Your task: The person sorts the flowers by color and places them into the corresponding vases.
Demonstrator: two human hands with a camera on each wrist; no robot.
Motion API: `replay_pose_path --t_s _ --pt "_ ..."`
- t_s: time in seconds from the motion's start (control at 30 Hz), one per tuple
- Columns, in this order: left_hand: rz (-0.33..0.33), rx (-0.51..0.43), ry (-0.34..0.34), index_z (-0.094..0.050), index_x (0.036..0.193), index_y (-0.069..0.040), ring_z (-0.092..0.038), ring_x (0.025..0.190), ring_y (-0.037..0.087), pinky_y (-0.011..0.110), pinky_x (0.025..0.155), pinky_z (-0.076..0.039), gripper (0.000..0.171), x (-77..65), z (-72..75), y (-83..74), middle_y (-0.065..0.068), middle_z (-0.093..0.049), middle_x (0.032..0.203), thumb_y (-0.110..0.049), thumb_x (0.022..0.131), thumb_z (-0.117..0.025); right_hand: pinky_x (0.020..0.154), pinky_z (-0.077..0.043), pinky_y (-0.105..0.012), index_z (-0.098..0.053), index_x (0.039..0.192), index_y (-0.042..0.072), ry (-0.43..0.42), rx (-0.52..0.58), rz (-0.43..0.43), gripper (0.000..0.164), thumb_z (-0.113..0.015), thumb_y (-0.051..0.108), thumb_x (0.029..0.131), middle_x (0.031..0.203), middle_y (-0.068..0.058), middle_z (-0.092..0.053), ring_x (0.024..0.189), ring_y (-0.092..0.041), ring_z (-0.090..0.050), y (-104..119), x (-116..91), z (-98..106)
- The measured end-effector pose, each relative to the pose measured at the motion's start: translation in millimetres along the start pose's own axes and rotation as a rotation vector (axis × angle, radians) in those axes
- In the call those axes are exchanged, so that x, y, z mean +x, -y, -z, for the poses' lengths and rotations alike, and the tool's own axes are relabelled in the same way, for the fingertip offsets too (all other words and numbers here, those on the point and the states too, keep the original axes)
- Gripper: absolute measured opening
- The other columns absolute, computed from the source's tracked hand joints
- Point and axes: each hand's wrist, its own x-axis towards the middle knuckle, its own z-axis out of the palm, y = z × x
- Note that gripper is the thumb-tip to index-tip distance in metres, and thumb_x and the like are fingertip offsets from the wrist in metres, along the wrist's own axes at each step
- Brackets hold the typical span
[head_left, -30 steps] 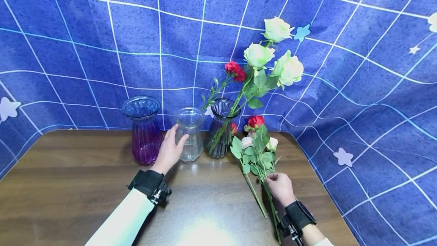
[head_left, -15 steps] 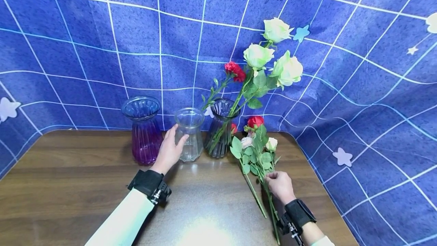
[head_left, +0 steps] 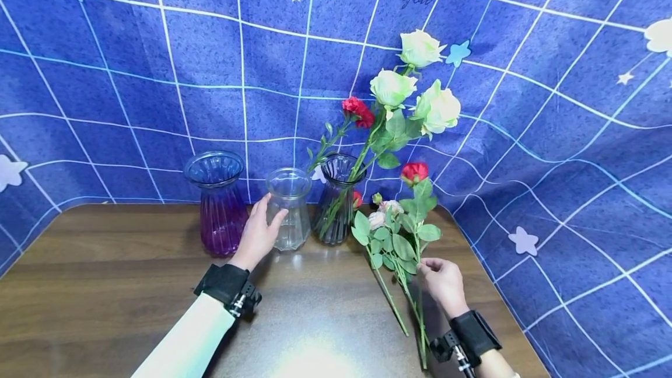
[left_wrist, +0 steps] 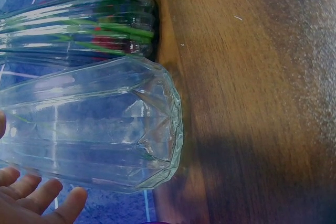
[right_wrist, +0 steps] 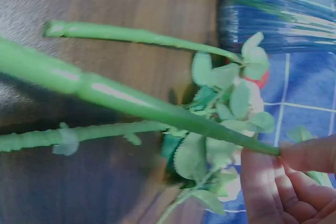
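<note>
Right grip (head_left: 445, 284): pinching red rose (head_left: 415, 172) | beside: loose stems (head_left: 390, 299) remaining | left grip (head_left: 257, 238), spread: resting at clear vase (head_left: 293, 227) | between: dark vase (head_left: 343, 227) holding flowers (head_left: 391, 87)

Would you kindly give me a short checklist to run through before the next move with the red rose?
1. Grip: ok. The right hand pinches the stem of the red rose between thumb and finger.
2. Rose separate from its neighbours: cannot tell. Its leaves overlap the other flowers in the head view.
3. Clear vase upright: ok.
4. Clear vase free of stems: ok. None stands in it.
5. Clear vase steadied: cannot tell. The left hand is at its side, but firm contact is not plain.
6. Dark vase upright with its flowers: ok.
</note>
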Motion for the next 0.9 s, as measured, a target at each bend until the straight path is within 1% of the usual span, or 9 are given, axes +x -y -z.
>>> replay_pose_path --t_s 0.03,0.17,0.3,0.33,0.37,0.43,0.53,0.6,0.9 --pt "0.001 0.003 -0.001 -0.024 0.146 0.001 -0.033 0.135 0.038 0.049 0.112 -0.028 0.068 0.0 0.0 0.0 0.024 -0.029 0.149 -0.037 0.096 -0.05 0.052 -0.045 -0.019 -0.069 0.099 -0.006 -0.012 0.022 -0.003 0.023 -0.063 0.011 0.085 0.076 -0.011 -0.069 0.055 -0.005 -0.056 2 0 2" --pt "0.004 0.013 -0.004 -0.025 0.145 0.002 -0.034 0.134 0.038 0.049 0.111 -0.029 0.068 0.6 -0.9 1.5 0.024 -0.03 0.148 -0.037 0.096 -0.05 0.051 -0.044 -0.017 -0.07 0.099 -0.004 -0.104 0.036 0.038 0.022 -0.064 0.013 0.086 0.076 -0.011 -0.07 0.052 -0.001 -0.055 10 -3 10" --pt "-0.008 0.017 -0.017 -0.026 0.145 0.003 -0.034 0.134 0.039 0.05 0.111 -0.029 0.067 0.8 -2.0 3.4 0.025 -0.03 0.147 -0.036 0.096 -0.05 0.051 -0.047 -0.015 -0.069 0.098 -0.006 -0.208 0.128 0.098 0.02 -0.064 0.009 0.086 0.078 -0.015 -0.071 0.049 0.005 -0.054 20 -5 19" --pt "-0.013 0.017 -0.022 -0.026 0.144 0.003 -0.034 0.134 0.039 0.05 0.111 -0.029 0.067 0.7 -2.4 3.5 0.025 -0.031 0.147 -0.036 0.096 -0.05 0.052 -0.048 -0.014 -0.069 0.098 -0.007 -0.23 0.163 0.108 0.02 -0.064 0.008 0.086 0.078 -0.013 -0.071 0.05 0.005 -0.055 23 -6 21" --pt "-0.019 0.018 -0.026 -0.026 0.144 0.004 -0.034 0.134 0.04 0.05 0.111 -0.029 0.067 0.8 -2.5 3.7 0.026 -0.031 0.147 -0.036 0.096 -0.05 0.051 -0.049 -0.014 -0.069 0.098 -0.007 -0.247 0.206 0.116 0.019 -0.064 0.007 0.086 0.076 -0.009 -0.071 0.05 0.005 -0.057 27 -6 25" --pt "-0.027 0.018 -0.031 -0.026 0.144 0.004 -0.034 0.134 0.04 0.05 0.111 -0.029 0.067 0.7 -2.8 3.7 0.026 -0.031 0.146 -0.035 0.096 -0.051 0.051 -0.05 -0.014 -0.069 0.098 -0.006 -0.283 0.268 0.136 0.018 -0.064 0.007 0.086 0.07 0.004 -0.07 0.05 0.005 -0.059 35 -8 31" --pt "-0.027 0.016 -0.031 -0.026 0.144 0.004 -0.035 0.133 0.039 0.05 0.111 -0.029 0.066 0.6 -3.1 3.2 0.026 -0.031 0.147 -0.035 0.096 -0.051 0.051 -0.048 -0.011 -0.069 0.097 -0.004 -0.333 0.309 0.171 0.017 -0.065 0.009 0.086 0.062 0.025 -0.062 0.052 0.006 -0.059 48 -12 41" --pt "-0.026 0.016 -0.028 -0.027 0.144 0.004 -0.035 0.134 0.039 0.049 0.111 -0.029 0.066 0.7 -2.7 2.9 0.026 -0.031 0.147 -0.035 0.096 -0.051 0.051 -0.045 -0.01 -0.07 0.096 -0.002 -0.356 0.314 0.2 0.017 -0.066 0.01 0.086 0.06 0.03 -0.058 0.053 0.007 -0.059 57 -15 47" --pt "-0.013 0.023 -0.008 -0.025 0.145 0.003 -0.033 0.135 0.038 0.049 0.112 -0.028 0.067 1.6 -1.4 2.4 0.024 -0.03 0.148 -0.036 0.096 -0.05 0.055 -0.047 -0.012 -0.071 0.094 0.003 -0.366 0.399 0.294 0.015 -0.068 0.014 0.085 0.065 0.023 -0.064 0.057 0.002 -0.062 95 -31 60"
